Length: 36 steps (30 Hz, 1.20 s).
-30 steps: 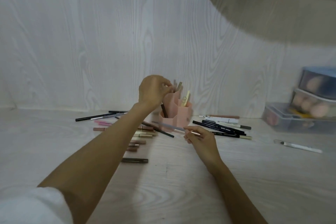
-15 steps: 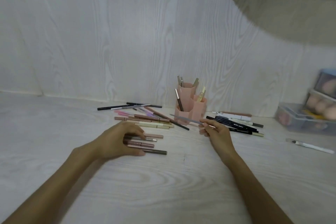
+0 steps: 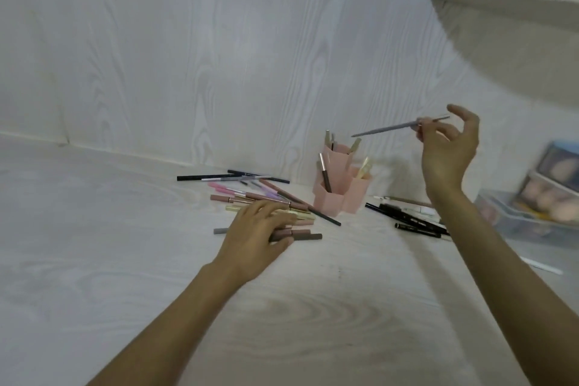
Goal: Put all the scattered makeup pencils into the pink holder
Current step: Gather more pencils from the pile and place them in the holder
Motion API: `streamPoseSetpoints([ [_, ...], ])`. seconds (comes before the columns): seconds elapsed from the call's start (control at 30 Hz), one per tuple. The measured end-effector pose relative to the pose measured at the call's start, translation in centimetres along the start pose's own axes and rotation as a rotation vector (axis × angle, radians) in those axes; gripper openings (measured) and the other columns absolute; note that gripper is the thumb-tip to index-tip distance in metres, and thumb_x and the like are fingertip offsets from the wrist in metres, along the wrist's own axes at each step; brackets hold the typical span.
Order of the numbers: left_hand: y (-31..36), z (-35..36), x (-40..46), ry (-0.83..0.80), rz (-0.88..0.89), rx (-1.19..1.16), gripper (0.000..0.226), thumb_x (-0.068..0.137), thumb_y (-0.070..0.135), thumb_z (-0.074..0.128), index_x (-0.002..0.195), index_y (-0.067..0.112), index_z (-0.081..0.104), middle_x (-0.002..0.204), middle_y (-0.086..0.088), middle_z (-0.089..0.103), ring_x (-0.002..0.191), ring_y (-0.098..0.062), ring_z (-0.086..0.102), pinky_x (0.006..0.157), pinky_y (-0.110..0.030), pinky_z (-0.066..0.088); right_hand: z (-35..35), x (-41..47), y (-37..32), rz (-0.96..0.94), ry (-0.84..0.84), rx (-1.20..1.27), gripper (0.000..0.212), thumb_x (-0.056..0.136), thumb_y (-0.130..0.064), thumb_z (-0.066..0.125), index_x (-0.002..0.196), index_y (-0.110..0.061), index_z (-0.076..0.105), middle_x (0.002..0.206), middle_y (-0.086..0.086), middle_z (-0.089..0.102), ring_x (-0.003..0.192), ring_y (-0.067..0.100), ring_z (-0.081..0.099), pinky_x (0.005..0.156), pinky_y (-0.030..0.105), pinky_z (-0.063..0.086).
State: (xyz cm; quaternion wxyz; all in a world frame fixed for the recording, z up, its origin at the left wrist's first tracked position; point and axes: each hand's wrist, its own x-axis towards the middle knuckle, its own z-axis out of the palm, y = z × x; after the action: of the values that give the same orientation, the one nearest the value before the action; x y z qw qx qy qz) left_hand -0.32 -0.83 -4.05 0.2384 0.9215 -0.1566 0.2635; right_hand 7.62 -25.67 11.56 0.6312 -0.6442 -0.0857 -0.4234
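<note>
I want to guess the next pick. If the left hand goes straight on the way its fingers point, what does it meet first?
The left hand points right and away, fingers already over the pencils lying there. Those come first; the pink holder stands further along, though depth is hard to judge.

One pink holder [image 3: 341, 188], two hands, roughly twenty-five pencils

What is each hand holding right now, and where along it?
Right hand pinches a grey pencil near its back end. Left hand rests on scattered pencils; grip unclear.
</note>
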Motion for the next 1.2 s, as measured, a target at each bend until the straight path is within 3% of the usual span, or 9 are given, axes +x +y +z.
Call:
streamPoseSetpoints([
  [0.17,0.0,-0.4,0.1,0.050,-0.047,0.015,0.014,0.085,0.033,0.066,0.099,0.030,0.069,0.103,0.013,0.065,0.104,-0.011,0.051,0.087,-0.025,0.035,4.4,3.0,0.0,-0.177,-0.129,-0.301,0.022,0.091,-0.012,0.056,0.106,-0.022,0.044,0.086,0.008,0.070,0.078,0.015,0.070,0.081,0.034,0.056],
  [0.4,-0.2,-0.6,0.1,0.095,-0.155,0.039,0.018,0.088,0.035,0.062,0.103,0.033,0.072,0.099,0.011,0.069,0.100,-0.011,0.054,0.084,-0.024,0.032,7.4,0.6,3.4,-0.235,-0.521,-0.772,0.018,0.090,-0.028,0.059,0.104,-0.018,0.065,0.096,0.002,0.073,0.088,0.018,0.066,0.073,0.026,0.042],
  [0.5,-0.5,-0.6,0.0,0.108,-0.180,0.036,0.018,0.088,0.037,0.062,0.102,0.033,0.072,0.096,0.011,0.068,0.097,-0.010,0.054,0.085,-0.026,0.036,7.2,0.0,4.6,-0.224,-0.699,-0.931,0.030,0.095,-0.031,0.049,0.116,-0.020,0.067,0.122,0.005,0.066,0.120,0.026,0.051,0.093,0.036,0.042],
  [0.6,-0.6,-0.4,-0.1,0.070,-0.170,-0.001,0.022,0.088,0.042,0.060,0.105,0.033,0.070,0.097,0.011,0.066,0.100,-0.012,0.052,0.088,-0.028,0.036,5.8,1.0,4.6,-0.274,-0.812,-1.010,0.040,0.097,-0.036,0.042,0.134,-0.023,0.050,0.139,0.007,0.052,0.134,0.031,0.034,0.107,0.045,0.028],
  [0.7,-0.6,0.0,-0.1,-0.009,-0.116,0.032,0.027,0.091,0.041,0.054,0.112,0.031,0.068,0.103,0.010,0.063,0.103,-0.014,0.048,0.085,-0.028,0.035,2.4,1.8,4.7,-0.282,-0.736,-0.881,0.043,0.098,-0.037,0.043,0.139,-0.025,0.042,0.135,0.004,0.054,0.130,0.030,0.037,0.106,0.046,0.028],
  [0.87,-0.4,0.2,0.0,-0.018,-0.083,0.032,0.026,0.090,0.034,0.056,0.110,0.027,0.070,0.098,0.008,0.063,0.100,-0.016,0.049,0.083,-0.030,0.040,-7.1,-0.2,7.9,-0.026,-0.467,-0.920,0.026,0.093,-0.015,0.049,0.116,-0.014,0.060,0.120,0.012,0.063,0.117,0.032,0.048,0.098,0.042,0.037],
  [0.97,-0.2,-0.1,-0.1,0.040,-0.169,0.075,0.024,0.083,0.042,0.062,0.100,0.028,0.072,0.092,0.010,0.066,0.096,-0.014,0.053,0.081,-0.030,0.040,-10.2,-3.9,10.4,0.138,-0.526,-1.049,0.031,0.090,-0.012,0.052,0.120,-0.011,0.059,0.125,0.015,0.058,0.120,0.036,0.048,0.100,0.044,0.040],
  [1.07,0.0,-0.5,-0.1,0.089,-0.233,0.102,0.022,0.076,0.045,0.069,0.086,0.027,0.072,0.083,0.011,0.066,0.090,-0.015,0.055,0.080,-0.031,0.038,-10.6,-7.0,11.8,0.132,-0.553,-1.116,0.036,0.092,-0.016,0.052,0.127,-0.010,0.054,0.132,0.014,0.054,0.125,0.033,0.044,0.102,0.041,0.037],
  [1.2,0.1,-0.6,0.0,0.014,-0.194,0.038,0.012,0.081,0.038,0.068,0.088,0.029,0.071,0.090,0.014,0.065,0.095,-0.012,0.051,0.078,-0.029,0.040,-9.1,-7.9,11.1,0.096,-0.495,-1.041,0.025,0.089,-0.020,0.058,0.112,-0.015,0.065,0.115,0.010,0.062,0.111,0.029,0.052,0.090,0.037,0.041],
])
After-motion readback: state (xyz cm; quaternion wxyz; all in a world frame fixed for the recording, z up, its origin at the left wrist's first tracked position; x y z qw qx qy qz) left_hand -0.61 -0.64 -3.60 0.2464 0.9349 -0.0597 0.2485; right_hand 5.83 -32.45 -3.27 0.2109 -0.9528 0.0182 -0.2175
